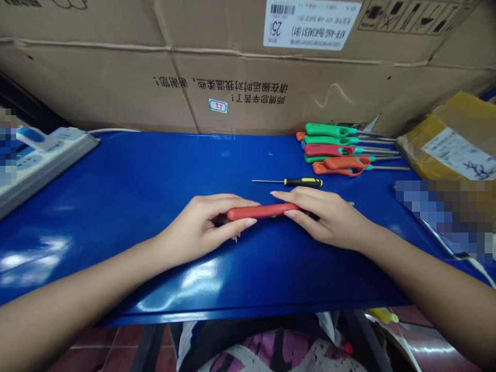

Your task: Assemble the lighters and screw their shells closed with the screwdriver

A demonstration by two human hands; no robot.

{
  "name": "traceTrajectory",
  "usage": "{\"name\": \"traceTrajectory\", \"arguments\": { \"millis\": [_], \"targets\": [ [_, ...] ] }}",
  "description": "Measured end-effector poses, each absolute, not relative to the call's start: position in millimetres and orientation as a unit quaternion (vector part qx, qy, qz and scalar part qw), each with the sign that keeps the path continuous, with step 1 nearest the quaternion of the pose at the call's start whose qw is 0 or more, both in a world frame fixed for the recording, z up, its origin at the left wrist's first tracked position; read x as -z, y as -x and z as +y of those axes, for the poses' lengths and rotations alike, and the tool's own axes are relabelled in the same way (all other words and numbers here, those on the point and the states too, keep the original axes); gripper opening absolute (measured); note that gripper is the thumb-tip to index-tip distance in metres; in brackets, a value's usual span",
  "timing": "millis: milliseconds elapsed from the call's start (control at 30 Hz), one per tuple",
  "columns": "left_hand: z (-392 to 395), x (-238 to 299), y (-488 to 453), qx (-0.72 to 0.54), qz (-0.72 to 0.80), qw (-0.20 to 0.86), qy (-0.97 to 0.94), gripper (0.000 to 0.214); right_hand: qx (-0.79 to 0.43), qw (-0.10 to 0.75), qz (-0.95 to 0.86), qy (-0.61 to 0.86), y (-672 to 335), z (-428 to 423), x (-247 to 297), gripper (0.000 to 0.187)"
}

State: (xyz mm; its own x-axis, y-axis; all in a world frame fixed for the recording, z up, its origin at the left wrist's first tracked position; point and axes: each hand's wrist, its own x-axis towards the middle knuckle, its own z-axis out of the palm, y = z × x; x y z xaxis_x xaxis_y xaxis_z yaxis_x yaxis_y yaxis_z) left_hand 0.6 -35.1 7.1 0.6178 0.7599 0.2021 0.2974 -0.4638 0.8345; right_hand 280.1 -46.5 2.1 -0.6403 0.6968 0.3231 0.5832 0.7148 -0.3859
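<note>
Between my two hands lies a red long-necked lighter, held level just over the blue table. My left hand is closed around its rounded handle end, thumb in front and fingers behind. My right hand grips the other end, and its fingers hide most of that part. A thin tip shows past the right hand. Just beyond the hands a screwdriver with a black and yellow handle lies on the table, its shaft pointing left.
Several green, red and orange lighters are piled at the back right. A cardboard box stands along the back. A power strip is at the left. A taped parcel and a phone-like flat object are at the right.
</note>
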Motion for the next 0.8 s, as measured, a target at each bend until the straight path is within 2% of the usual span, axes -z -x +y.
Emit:
{"name": "traceTrajectory", "arguments": {
  "millis": [100, 200, 333, 567, 733, 800],
  "targets": [
    [-36.6, -6.7, 0.1, -0.295, 0.282, 0.319, -0.855, 0.028, -0.147, 0.229, -0.902, 0.335, -278.1, -49.2, -2.9, 0.038],
    [-38.2, -6.1, -0.8, -0.296, 0.255, 0.289, -0.874, 0.029, -0.162, 0.244, -0.904, 0.311, -275.6, -52.6, -2.3, 0.031],
    [-40.0, -5.3, -2.1, -0.299, 0.261, 0.285, -0.872, 0.027, -0.156, 0.243, -0.902, 0.321, -275.4, -51.7, -2.1, 0.026],
    [-29.6, -11.3, 7.5, -0.315, 0.296, 0.306, -0.848, 0.023, -0.072, 0.179, -0.912, 0.363, -293.6, -41.1, -8.9, 0.022],
    [-22.6, -13.7, 12.4, -0.314, 0.256, 0.299, -0.864, 0.019, -0.033, 0.177, -0.919, 0.35, -294.6, -43.7, -8.2, 0.022],
    [-22.7, -10.5, 10.8, -0.303, 0.248, 0.283, -0.875, 0.024, -0.018, 0.183, -0.922, 0.34, -292.5, -45.1, -7.4, 0.022]
  ]
}}
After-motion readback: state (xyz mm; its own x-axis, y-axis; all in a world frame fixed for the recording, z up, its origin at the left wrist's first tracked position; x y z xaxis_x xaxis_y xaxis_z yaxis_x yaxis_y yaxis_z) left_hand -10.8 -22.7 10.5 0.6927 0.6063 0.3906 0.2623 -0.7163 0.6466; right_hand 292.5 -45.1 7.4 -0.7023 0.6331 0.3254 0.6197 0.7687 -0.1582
